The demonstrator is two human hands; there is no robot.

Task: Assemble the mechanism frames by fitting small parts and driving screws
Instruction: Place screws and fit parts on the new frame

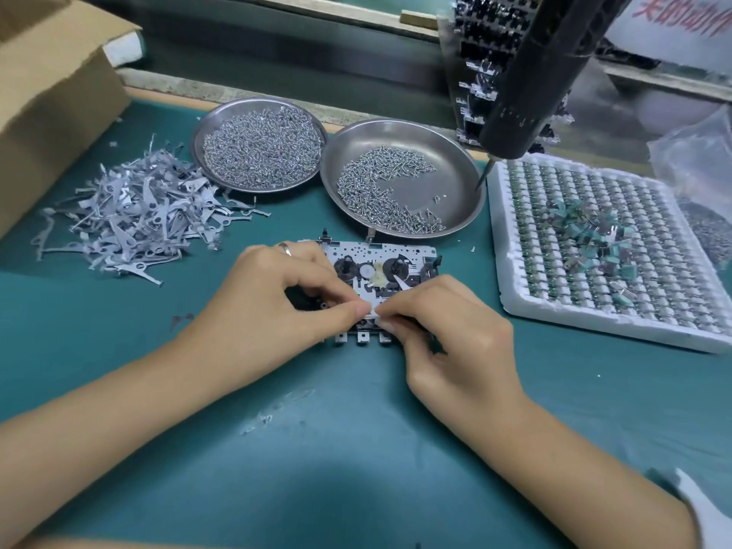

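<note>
near: bare green mat (356, 449) | left: lever pile (134, 219); far: screw dishes (455, 152); right: foam tray (511, 303)

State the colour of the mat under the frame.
Teal green; the mat shows in the head view, under the frame.

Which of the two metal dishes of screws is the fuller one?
The left dish, beside the pile of flat metal levers: screws cover nearly its whole floor. The right dish shows bare metal across much of its bottom.
</note>
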